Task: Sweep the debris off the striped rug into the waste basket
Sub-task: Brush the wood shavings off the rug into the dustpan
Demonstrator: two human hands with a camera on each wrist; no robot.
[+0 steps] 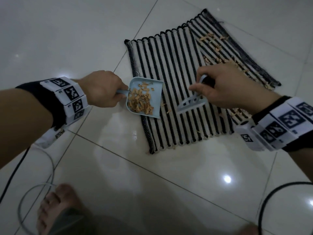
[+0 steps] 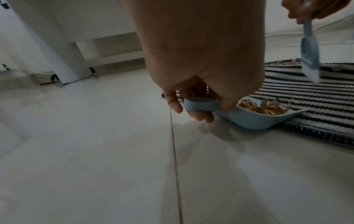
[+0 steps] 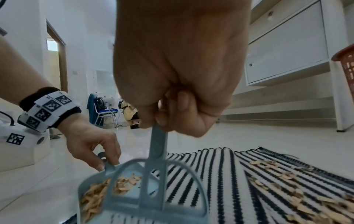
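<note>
**Presently: mid-sweep, pan part-filled**

Here the left hand (image 1: 101,89) pinches the handle of the blue dustpan (image 1: 145,97), whose lip rests on the striped rug (image 1: 171,65) at its left edge; the pan already holds a heap of tan debris (image 1: 140,101); the right hand (image 1: 220,85) is curled round the handle of the hand brush (image 1: 192,104), its head on the rug just beside the pan. More shavings (image 3: 298,197) lie on the rug's right portion; the next move calls for drawing these leftward into the pan; an orange basket (image 3: 346,72) stands beyond, probably the waste basket.
</note>
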